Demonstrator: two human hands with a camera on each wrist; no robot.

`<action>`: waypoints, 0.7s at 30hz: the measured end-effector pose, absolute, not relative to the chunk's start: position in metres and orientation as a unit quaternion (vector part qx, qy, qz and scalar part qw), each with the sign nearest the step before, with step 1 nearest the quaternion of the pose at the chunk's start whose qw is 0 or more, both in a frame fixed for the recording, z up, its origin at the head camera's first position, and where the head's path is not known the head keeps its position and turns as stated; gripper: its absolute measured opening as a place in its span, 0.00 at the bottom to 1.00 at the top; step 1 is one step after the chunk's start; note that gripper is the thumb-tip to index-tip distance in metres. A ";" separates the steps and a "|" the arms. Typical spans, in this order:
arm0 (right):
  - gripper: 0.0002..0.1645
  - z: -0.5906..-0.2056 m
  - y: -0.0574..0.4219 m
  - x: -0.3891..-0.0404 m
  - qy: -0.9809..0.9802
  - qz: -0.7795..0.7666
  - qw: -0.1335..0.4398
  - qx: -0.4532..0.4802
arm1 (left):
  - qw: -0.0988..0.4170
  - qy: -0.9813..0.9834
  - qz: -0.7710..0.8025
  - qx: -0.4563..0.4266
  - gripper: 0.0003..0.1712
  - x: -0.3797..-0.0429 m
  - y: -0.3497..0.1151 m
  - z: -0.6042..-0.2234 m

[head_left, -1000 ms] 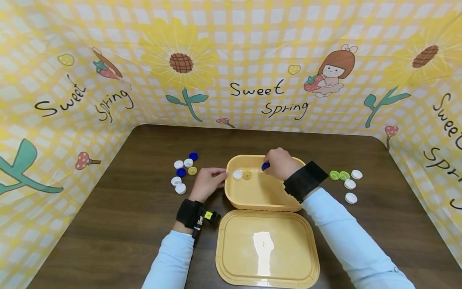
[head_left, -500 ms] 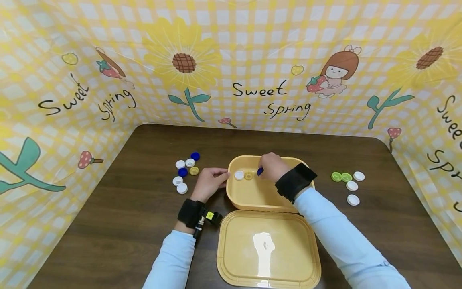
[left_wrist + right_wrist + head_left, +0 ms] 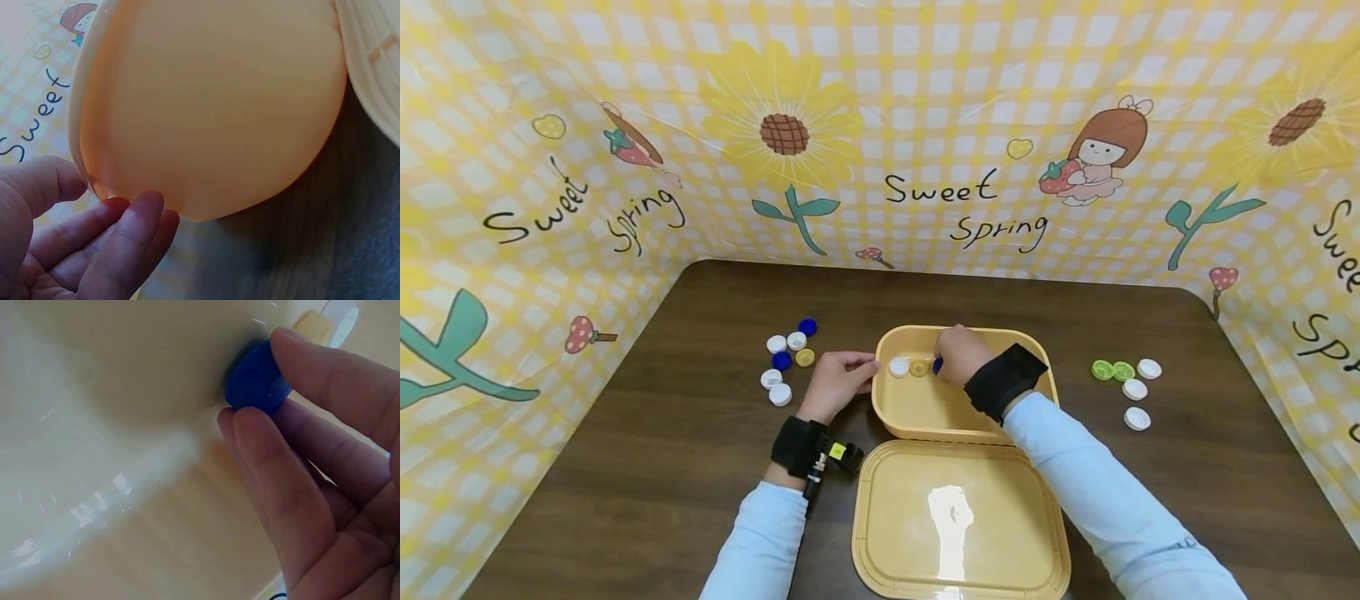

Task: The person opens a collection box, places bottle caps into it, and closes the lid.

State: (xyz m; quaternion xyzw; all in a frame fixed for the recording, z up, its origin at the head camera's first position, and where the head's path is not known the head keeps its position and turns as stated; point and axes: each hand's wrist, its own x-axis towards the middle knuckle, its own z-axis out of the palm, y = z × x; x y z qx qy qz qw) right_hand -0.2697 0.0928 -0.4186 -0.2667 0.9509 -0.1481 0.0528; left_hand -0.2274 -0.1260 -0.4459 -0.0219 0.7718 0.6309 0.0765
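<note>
Centre of head view: the right hand [image 3: 964, 357] pinches a blue cap [image 3: 257, 378] inside the glossy box [image 3: 917, 408]; the left hand [image 3: 837, 385] grips its left rim [image 3: 74, 119]. Only the right wrist view exposes the cap's rounded, smooth form.

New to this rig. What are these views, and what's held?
No robot here: a person does the work. The wide picture comes from a head-worn camera looking down; the close-ups come from wrist-worn cameras. On the dark table are an open box and, nearer the person, a flat piece, possibly its lid. Blue, white and yellow caps lie left of the box, green and white caps to its right. The left hand touches the box's edge. The right hand pinches a blue cap inside the box, near a yellow cap and a white cap.
</note>
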 end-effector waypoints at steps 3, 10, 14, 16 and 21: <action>0.26 -0.422 0.093 -0.271 0.951 -0.146 0.048 -0.269 | 0.076 0.771 0.632 -0.019 0.14 -0.227 -0.126 -0.446; 0.28 -0.429 0.091 -0.273 0.956 -0.140 0.056 -0.250 | 0.071 0.768 0.636 -0.005 0.14 -0.227 -0.126 -0.445; 0.29 -0.428 0.088 -0.272 0.962 -0.120 0.056 -0.237 | 0.071 0.767 0.638 -0.002 0.14 -0.228 -0.125 -0.445; 0.28 -0.425 0.086 -0.270 0.964 -0.115 0.051 -0.236 | 0.071 0.767 0.637 -0.005 0.14 -0.228 -0.125 -0.445; 0.23 -0.421 0.083 -0.264 0.962 -0.115 0.030 -0.246 | 0.075 0.768 0.636 -0.014 0.14 -0.227 -0.126 -0.445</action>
